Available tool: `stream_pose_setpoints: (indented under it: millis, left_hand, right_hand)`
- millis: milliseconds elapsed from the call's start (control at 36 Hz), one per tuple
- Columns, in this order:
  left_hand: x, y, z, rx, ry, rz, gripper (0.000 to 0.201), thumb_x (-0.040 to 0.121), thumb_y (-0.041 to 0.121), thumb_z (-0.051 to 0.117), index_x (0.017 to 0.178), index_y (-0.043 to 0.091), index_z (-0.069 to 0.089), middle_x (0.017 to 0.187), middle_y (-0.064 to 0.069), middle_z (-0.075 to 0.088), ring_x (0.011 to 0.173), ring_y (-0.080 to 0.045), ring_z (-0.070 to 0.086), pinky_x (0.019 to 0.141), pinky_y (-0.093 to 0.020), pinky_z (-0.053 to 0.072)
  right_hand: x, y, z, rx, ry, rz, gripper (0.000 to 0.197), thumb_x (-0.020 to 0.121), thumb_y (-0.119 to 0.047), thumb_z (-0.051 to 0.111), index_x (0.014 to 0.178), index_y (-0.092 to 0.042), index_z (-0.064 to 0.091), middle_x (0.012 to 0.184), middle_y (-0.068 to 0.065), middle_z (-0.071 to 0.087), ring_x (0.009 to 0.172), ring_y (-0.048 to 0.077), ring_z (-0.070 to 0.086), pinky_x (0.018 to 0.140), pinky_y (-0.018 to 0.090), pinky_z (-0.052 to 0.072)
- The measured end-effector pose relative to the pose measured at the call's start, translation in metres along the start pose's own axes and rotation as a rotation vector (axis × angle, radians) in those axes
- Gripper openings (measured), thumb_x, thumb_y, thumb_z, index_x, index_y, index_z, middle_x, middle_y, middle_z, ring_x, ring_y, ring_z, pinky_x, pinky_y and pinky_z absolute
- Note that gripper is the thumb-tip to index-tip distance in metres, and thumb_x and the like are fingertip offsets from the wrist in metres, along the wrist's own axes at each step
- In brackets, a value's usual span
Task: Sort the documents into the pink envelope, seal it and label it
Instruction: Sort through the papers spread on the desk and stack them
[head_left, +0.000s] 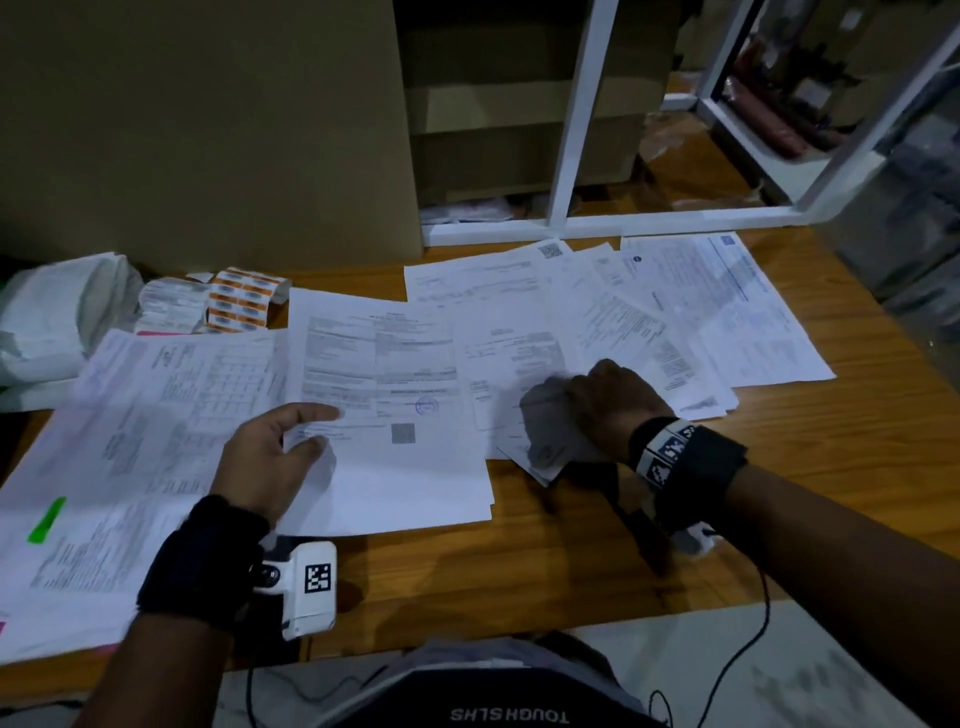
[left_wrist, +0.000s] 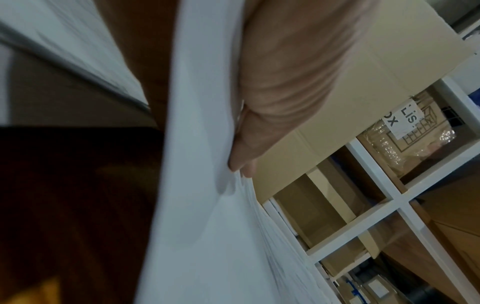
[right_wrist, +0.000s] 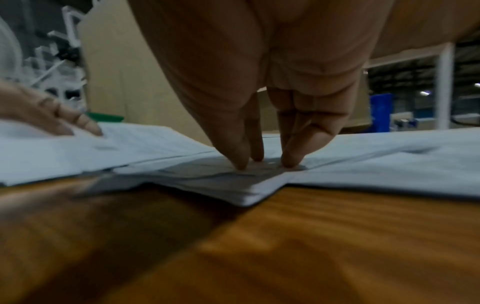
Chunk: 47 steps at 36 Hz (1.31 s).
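The left hand (head_left: 270, 457) pinches the near stack (head_left: 395, 415) to lift it, while the right hand (head_left: 613, 410), fingertips (right_wrist: 241, 162) down, pins loose sheets (head_left: 524, 410) flat.

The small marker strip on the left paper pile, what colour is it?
Bright green strip, clearest in the head view.

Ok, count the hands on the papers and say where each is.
2. The left hand pinches the left edge of the middle sheet; the right hand presses its fingertips on a greyish paper just right of it.
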<state>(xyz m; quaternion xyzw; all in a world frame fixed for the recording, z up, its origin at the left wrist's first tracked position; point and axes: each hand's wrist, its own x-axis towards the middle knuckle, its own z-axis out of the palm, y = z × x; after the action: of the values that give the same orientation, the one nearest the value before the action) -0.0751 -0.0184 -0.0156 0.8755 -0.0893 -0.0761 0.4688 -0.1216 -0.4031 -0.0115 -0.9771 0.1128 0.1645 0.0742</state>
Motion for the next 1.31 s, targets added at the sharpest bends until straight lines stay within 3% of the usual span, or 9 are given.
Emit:
stream_pose_setpoints:
  millis: [56,167,250,361,667,805,1055,1139,1305]
  left_hand:
    - [-0.003,0.006,0.004,-0.022,0.026,-0.001,0.031,0.093,0.000,0.065,0.110,0.024,0.075,0.121,0.009,0.070,0.125,-0.010,0.057,0.109,-0.029,0.038]
    - [-0.014,0.015,0.014,-0.060,0.101,-0.055,0.031,0.093,0.001,0.065,0.108,0.025,0.075,0.120,0.007,0.071,0.125,-0.012,0.057,0.104,-0.029,0.040]
    - [-0.025,0.019,0.023,-0.050,0.148,-0.079,0.030,0.092,0.001,0.066,0.106,0.027,0.075,0.107,0.006,0.073,0.115,-0.015,0.061,0.092,-0.029,0.045]
    - [-0.038,0.022,0.033,-0.050,0.182,-0.095,0.036,0.091,-0.003,0.064,0.102,0.031,0.074,0.108,0.000,0.073,0.113,-0.017,0.061,0.094,-0.034,0.047]
    - [-0.064,0.031,0.044,-0.044,0.256,-0.116,0.031,0.092,-0.006,0.062,0.109,0.017,0.075,0.117,-0.001,0.071,0.121,-0.016,0.057,0.100,-0.028,0.040]
    - [-0.061,0.021,0.039,-0.038,0.294,-0.121,0.032,0.091,-0.005,0.063,0.108,0.019,0.076,0.117,0.002,0.072,0.123,-0.018,0.057,0.104,-0.033,0.041]
    - [-0.046,0.017,0.040,-0.049,0.381,-0.159,0.045,0.088,-0.010,0.061,0.101,0.033,0.072,0.116,0.005,0.070,0.118,-0.015,0.059,0.102,-0.028,0.042]
    - [-0.041,0.022,0.044,-0.073,0.320,-0.120,0.044,0.090,-0.010,0.058,0.106,0.028,0.073,0.120,0.007,0.070,0.119,-0.012,0.059,0.104,-0.029,0.044]
    - [-0.039,0.043,0.055,-0.475,0.352,-0.159,0.019,0.102,0.022,0.057,0.101,0.025,0.076,0.105,0.007,0.077,0.106,-0.015,0.068,0.089,-0.030,0.052]
  right_hand:
    - [0.002,0.001,-0.006,-0.048,0.050,-0.023,0.032,0.093,-0.029,0.047,0.121,-0.017,0.057,0.122,0.013,0.051,0.110,0.035,0.055,0.078,0.041,0.047]
    - [0.000,0.007,-0.014,-0.089,-0.057,-0.299,0.050,0.086,-0.034,0.059,0.132,-0.018,0.050,0.148,0.004,0.036,0.138,0.028,0.034,0.107,0.043,0.040]
    - [-0.002,0.002,-0.020,-0.106,-0.070,-0.405,0.035,0.079,-0.035,0.064,0.109,-0.024,0.049,0.124,0.002,0.053,0.120,0.028,0.052,0.092,0.042,0.050]
    - [-0.001,-0.002,-0.020,-0.248,-0.019,-0.514,0.055,0.083,-0.029,0.063,0.133,-0.017,0.044,0.126,0.008,0.055,0.116,0.031,0.053,0.093,0.044,0.048]
    - [0.009,-0.007,-0.034,-0.358,0.018,-0.565,0.049,0.092,-0.003,0.043,0.139,-0.018,0.041,0.126,0.009,0.059,0.109,0.031,0.059,0.085,0.038,0.051]
    - [0.003,-0.003,-0.050,-0.011,0.053,-0.450,0.045,0.094,-0.014,0.044,0.137,-0.028,0.044,0.123,0.009,0.062,0.108,0.032,0.060,0.083,0.036,0.050]
    - [-0.030,-0.041,-0.079,0.714,0.262,-0.415,0.031,0.090,-0.012,0.055,0.116,-0.029,0.057,0.063,-0.005,0.046,0.058,0.013,0.054,0.059,0.032,0.054]
    - [-0.035,-0.073,-0.076,0.990,0.047,-0.363,0.023,0.093,-0.004,0.048,0.102,-0.016,0.066,0.069,-0.001,0.047,0.051,0.016,0.065,0.057,0.036,0.059]
    - [-0.026,-0.148,-0.066,1.683,-0.438,-0.198,0.004,0.094,0.005,0.056,0.096,0.002,0.058,0.091,0.018,0.062,0.087,0.029,0.070,0.074,0.026,0.059]
